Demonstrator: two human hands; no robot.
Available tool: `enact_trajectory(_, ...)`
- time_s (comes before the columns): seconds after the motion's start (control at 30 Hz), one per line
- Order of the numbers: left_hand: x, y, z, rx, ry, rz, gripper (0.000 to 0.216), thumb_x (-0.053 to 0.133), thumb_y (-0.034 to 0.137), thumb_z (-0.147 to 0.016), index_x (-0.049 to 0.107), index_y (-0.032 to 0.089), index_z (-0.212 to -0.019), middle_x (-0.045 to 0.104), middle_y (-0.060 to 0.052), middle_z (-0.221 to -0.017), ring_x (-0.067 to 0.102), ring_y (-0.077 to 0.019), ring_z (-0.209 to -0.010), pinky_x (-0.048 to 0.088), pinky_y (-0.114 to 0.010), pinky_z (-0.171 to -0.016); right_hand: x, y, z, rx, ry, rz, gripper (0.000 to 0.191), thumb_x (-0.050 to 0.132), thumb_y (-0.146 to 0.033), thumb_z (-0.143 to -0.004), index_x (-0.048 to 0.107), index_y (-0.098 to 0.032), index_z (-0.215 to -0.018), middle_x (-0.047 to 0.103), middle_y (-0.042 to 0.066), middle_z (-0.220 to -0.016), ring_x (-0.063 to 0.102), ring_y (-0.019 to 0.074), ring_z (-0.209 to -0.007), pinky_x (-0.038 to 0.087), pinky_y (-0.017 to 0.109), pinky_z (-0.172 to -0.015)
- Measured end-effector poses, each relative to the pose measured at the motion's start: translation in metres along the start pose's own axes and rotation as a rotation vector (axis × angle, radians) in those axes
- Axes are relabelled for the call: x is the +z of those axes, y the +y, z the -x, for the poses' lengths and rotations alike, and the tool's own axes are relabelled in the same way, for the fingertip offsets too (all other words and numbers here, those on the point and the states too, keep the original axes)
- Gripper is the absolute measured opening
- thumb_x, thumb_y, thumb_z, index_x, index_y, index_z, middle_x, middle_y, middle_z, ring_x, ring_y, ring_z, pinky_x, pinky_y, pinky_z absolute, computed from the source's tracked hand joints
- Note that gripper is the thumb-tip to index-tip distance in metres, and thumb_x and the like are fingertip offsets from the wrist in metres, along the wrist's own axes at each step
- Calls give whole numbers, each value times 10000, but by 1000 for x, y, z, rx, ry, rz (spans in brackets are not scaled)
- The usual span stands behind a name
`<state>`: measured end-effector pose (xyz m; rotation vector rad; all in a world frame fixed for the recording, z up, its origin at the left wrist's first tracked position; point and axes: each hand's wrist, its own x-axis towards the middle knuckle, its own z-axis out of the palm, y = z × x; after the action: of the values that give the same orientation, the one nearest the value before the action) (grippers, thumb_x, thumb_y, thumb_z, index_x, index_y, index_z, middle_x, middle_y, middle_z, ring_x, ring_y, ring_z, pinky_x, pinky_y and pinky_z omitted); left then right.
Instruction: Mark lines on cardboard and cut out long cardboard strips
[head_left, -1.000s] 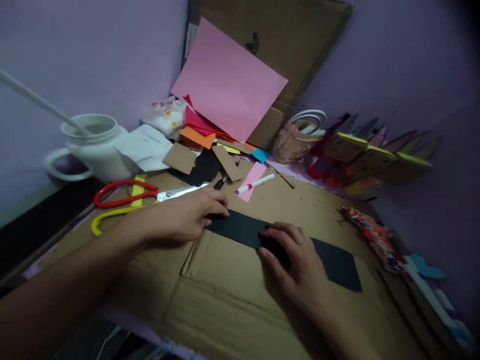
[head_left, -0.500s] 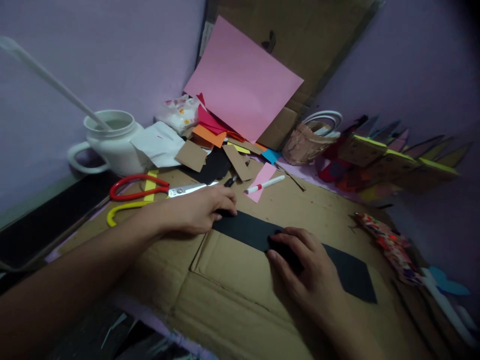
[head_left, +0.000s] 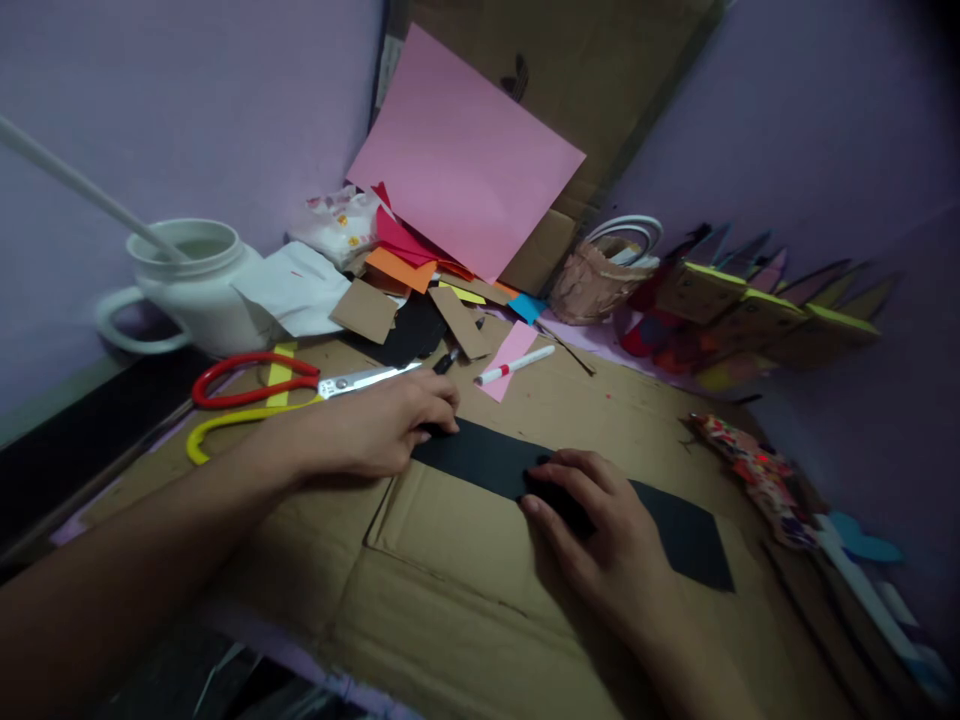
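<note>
A long black paper strip [head_left: 480, 460] lies across a flattened cardboard sheet [head_left: 465, 560]. My left hand [head_left: 375, 430] rests on the strip's left end, fingers curled and pressing down on it. My right hand [head_left: 600, 530] lies over the strip's middle with its fingers bent on the paper. The strip's right end [head_left: 690, 545] shows past my right hand. Red-handled scissors [head_left: 277, 385] lie just beyond my left hand, and a white marker with a red cap [head_left: 514, 366] lies on a pink scrap.
A large pink sheet [head_left: 465, 160] leans on cardboard at the back. Coloured paper and cardboard scraps [head_left: 405, 290] pile below it. A white jug [head_left: 187, 285] stands at the left, a small basket [head_left: 596, 280] and paper crafts [head_left: 750, 310] at the right.
Both hands stay pressed on the black strip. Only the view has shifted slightly sideways and back.
</note>
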<state>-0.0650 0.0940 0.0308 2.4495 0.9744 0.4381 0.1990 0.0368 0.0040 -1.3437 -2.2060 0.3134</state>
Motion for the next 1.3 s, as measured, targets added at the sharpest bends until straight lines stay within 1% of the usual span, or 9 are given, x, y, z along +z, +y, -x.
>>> enact_trajectory(0.2, 5, 4, -1, -43, 53, -33, 62, 628, 155, -814, 633, 167, -874, 594, -43, -1008, 544, -186, -945, 439, -313, -848, 0, -1, -1, -2, 9, 12, 184, 591, -334, -872, 648, -222, -1006, 623, 88, -1044, 592, 244, -951, 506, 445, -801)
enact_trajectory(0.47, 9, 15, -3, -114, 28, -148, 114, 618, 141, -801, 552, 182, -884, 538, -29, -944, 488, -203, -924, 415, -329, -795, -5, -4, -3, 15, -8, 70, 185, 601, -344, -851, 666, -214, -965, 633, 91, -1019, 598, 256, -919, 495, 457, -777)
enact_trajectory(0.6, 9, 16, -3, -109, 11, -193, 116, 597, 158, -810, 529, 189, -899, 521, -27, -948, 479, -207, -915, 407, -337, -782, -2, -16, -5, -11, 17, 84, 184, 558, -198, -840, 661, -178, -991, 621, 122, -1061, 581, 258, -939, 489, 445, -786)
enact_trajectory(0.67, 10, 15, -3, -102, 16, -188, 125, 589, 161, -812, 513, 197, -903, 518, -26, -968, 476, -205, -917, 403, -335, -779, 1, -25, -7, -103, -17, 86, 315, 483, -94, -820, 648, -167, -1078, 608, 138, -1100, 566, 260, -958, 485, 430, -776)
enact_trajectory(0.77, 11, 13, -4, -86, 27, -159, 143, 586, 162, -812, 500, 206, -917, 518, -20, -973, 477, -201, -916, 395, -331, -775, 5, -35, -11, -226, -157, 141, 449, 449, -65, -787, 630, -188, -1180, 610, 143, -1104, 545, 280, -926, 469, 444, -742)
enact_trajectory(0.83, 11, 12, -4, -91, 28, -152, 144, 593, 172, -811, 501, 207, -917, 518, -20, -969, 479, -202, -917, 394, -331, -777, 6, -38, -12, -235, -213, 172, 460, 463, -85, -792, 629, -208, -1203, 613, 138, -1117, 534, 285, -913, 458, 450, -739)
enact_trajectory(0.93, 10, 12, -4, -101, 19, -157, 131, 601, 182, -810, 511, 202, -902, 521, -24, -974, 476, -210, -929, 395, -336, -784, 7, -38, -11, -208, -220, 175, 462, 472, -92, -799, 631, -223, -1213, 613, 128, -1141, 521, 281, -928, 444, 444, -762)
enact_trajectory(1.17, 9, 18, -3, -71, 25, -249, 104, 558, 155, -818, 558, 180, -919, 548, -53, -982, 496, -226, -931, 409, -362, -790, 8, -37, -9, -167, -240, 162, 472, 475, -91, -805, 617, -249, -1226, 599, 106, -1188, 496, 270, -942, 414, 427, -779)
enact_trajectory(1.3, 11, 23, -2, 69, 75, -406, 135, 500, 142, -820, 612, 179, -885, 605, -78, -970, 515, -268, -942, 385, -407, -764, 9, -40, -10, -136, -262, 162, 434, 490, -132, -832, 600, -263, -1231, 588, 81, -1216, 482, 260, -956, 388, 410, -785)
